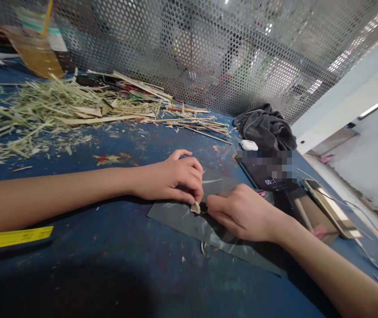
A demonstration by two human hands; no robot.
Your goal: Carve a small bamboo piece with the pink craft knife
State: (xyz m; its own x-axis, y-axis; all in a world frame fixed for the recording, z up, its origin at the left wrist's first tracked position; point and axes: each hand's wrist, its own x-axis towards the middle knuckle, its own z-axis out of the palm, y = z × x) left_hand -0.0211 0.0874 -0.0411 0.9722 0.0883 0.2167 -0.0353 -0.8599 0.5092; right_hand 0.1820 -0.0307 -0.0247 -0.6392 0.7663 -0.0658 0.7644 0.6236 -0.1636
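Observation:
Thumb and fingers of my left hand (181,179) pinch a small cream-coloured piece (195,207), whose material I cannot make out. Just to the right, my right hand (242,210) is closed with its fingertips near that piece. A thin dark tip seems to show between the two hands, but what my right fingers grip is hidden. Both hands work low over a dark grey sheet (172,217) lying on the blue, paint-stained table (116,265). A pale curled shaving (202,247) lies by the sheet's near edge.
Straw-like shavings (43,106) and thin sticks (205,128) lie at the back left, near a plastic cup (39,55). At right are a dark cloth (268,126), white earphone case (249,145), phone (258,172) and cabled phone (331,207). Perforated metal (189,53) stands behind.

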